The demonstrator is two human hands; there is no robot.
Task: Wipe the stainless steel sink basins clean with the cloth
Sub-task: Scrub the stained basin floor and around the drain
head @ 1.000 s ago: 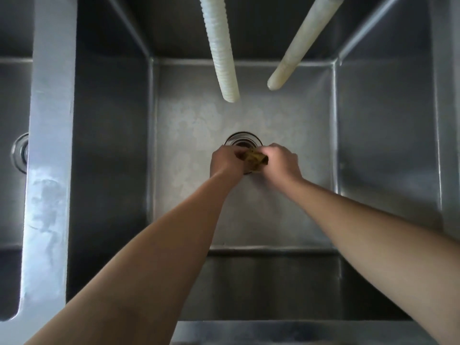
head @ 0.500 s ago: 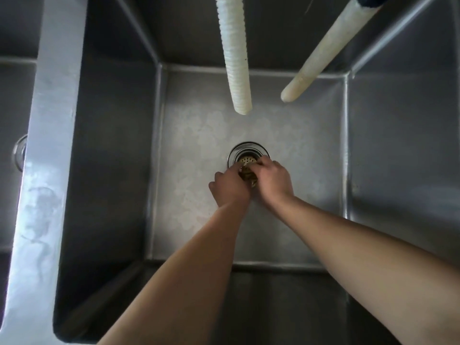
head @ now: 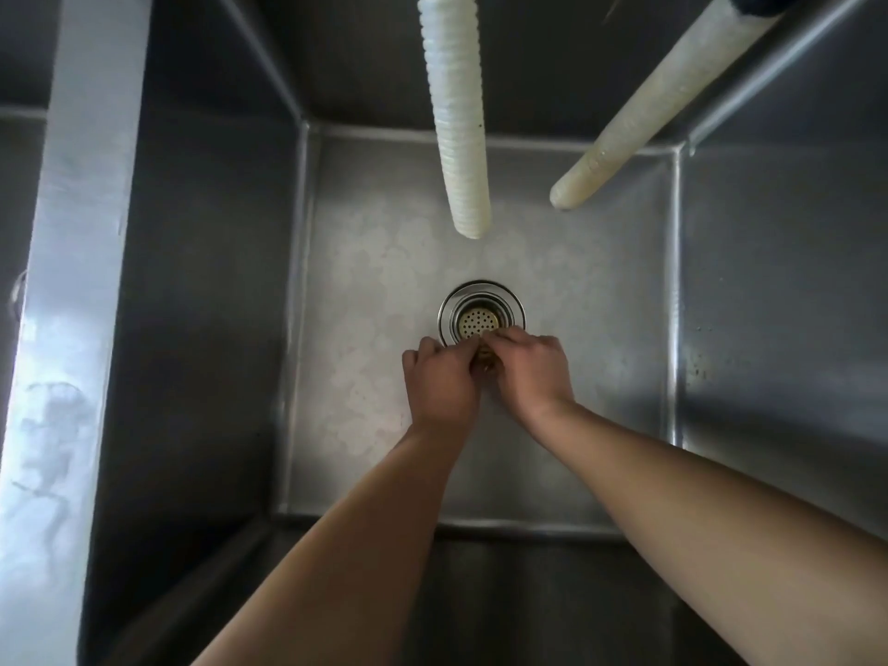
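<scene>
Both hands meet at the drain strainer (head: 480,323): left hand (head: 444,383) & right hand (head: 531,372) fingers curled, pinching a small brownish cloth (head: 484,362) on the basin floor (head: 384,290), prob. to bunch it for scrubbing.

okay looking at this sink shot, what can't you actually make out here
Head view:
- Small brownish cloth: mostly hidden between the left hand and right hand; size and shape unclear.
- Round perforated drain strainer: near edge covered by fingertips.
- Smooth pale hose: top cut off by frame edge.
- Neighbouring left steel basin: mostly cropped.
</scene>
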